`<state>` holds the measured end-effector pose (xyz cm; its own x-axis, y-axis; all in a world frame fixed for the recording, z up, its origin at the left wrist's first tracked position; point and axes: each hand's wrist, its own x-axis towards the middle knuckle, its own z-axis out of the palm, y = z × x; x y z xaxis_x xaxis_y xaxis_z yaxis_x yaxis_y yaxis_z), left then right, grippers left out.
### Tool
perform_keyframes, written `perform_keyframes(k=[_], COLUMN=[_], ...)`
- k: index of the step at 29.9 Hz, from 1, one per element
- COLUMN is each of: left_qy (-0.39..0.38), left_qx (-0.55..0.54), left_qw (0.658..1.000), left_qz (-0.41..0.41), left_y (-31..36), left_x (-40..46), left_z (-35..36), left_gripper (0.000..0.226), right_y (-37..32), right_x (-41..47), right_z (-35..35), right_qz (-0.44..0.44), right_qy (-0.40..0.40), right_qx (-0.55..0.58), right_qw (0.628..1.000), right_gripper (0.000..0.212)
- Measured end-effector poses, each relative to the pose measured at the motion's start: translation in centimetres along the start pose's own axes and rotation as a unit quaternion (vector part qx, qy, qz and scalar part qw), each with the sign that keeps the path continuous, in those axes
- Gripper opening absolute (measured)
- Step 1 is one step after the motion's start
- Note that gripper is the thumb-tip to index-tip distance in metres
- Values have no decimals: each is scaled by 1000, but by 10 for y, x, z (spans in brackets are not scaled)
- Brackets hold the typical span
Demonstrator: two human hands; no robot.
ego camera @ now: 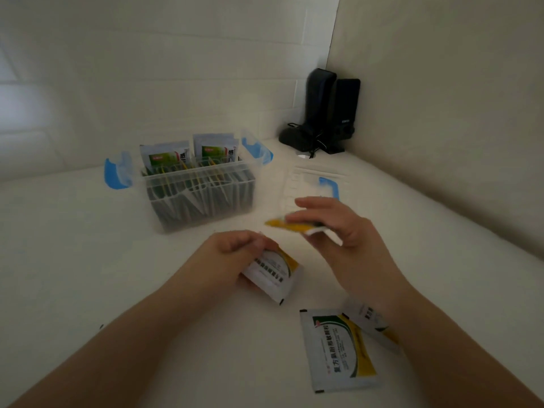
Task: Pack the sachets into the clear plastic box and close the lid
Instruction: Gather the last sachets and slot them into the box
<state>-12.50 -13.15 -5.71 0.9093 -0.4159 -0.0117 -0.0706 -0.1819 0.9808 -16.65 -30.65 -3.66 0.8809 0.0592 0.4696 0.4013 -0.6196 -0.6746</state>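
The clear plastic box (203, 198) stands open at the middle left of the white table, packed with several upright sachets, its blue latches (116, 175) flipped out at both ends. Its clear lid (312, 184) with a blue handle lies flat to the right of the box. My left hand (226, 257) grips a white, green and yellow sachet (270, 275) low over the table. My right hand (332, 228) holds another sachet (294, 225) edge-on in front of the lid. Two loose sachets lie near me: one (338, 348) face up, one (371, 322) partly under my right forearm.
Two black speakers (329, 110) with cables stand in the far right corner where the walls meet. The white table (73, 260) runs out to the left and front.
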Motion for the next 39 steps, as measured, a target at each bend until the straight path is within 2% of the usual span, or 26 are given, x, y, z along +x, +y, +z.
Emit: perform_keyframes(k=[3, 6, 8, 10, 11, 14, 18, 19, 22, 25, 27, 30, 34, 36, 39], left_qy=[37, 5, -16, 8, 32, 99, 84, 90, 106, 104, 113, 158, 178, 166, 150], left_qx=[-87, -112, -63, -71, -88, -127, -189, -181, -154, -109, -38, -3, 26, 26, 44], left_qw=[994, 993, 998, 997, 995, 987, 978, 979, 982, 989, 992, 987, 982, 983, 984], left_qz=[-55, -26, 11, 23, 20, 5, -7, -9, -12, 1, 32, 36, 66, 76, 88], left_y=[0, 0, 0, -1, -2, -5, -4, -4, -4, -1, -2, -5, -5, -5, -6], left_x=[5, 4, 1, 2, 3, 7, 9, 8, 6, 3, 2, 5, 7, 6, 5], left_z=[-5, -7, -8, -9, -10, -13, -17, -17, -15, -12, -12, -18, -23, -21, -17], left_gripper=[33, 14, 39, 59, 62, 41, 15, 11, 22, 17, 10, 26, 16, 10, 9], right_y=[-1, 2, 6, 8, 8, 2, -7, -9, -12, -10, -7, -5, -4, -2, -2], right_x=[-3, -1, 1, 2, 2, 2, 0, 0, -3, -5, -5, -4, -3, -2, -1], right_z=[7, 4, 0, -1, -1, -3, -8, -9, -9, -8, -8, -9, -6, -8, -16], right_qz=[0, 31, 55, 71, 72, 70, 125, 126, 109, 110, 113, 124, 106, 110, 117], right_qy=[-88, -85, -86, -99, -102, -106, -151, -166, -199, -202, -210, -229, -145, -130, -101], right_qx=[19, 78, 85, 83, 79, 41, 102, 120, 174, 218, 212, 185, 125, 110, 146], right_qw=[996, 993, 991, 989, 989, 991, 975, 971, 958, 949, 948, 948, 976, 979, 977], right_gripper=[48, 47, 43, 51, 57, 54, 55, 52, 42, 37, 43, 47, 23, 32, 43])
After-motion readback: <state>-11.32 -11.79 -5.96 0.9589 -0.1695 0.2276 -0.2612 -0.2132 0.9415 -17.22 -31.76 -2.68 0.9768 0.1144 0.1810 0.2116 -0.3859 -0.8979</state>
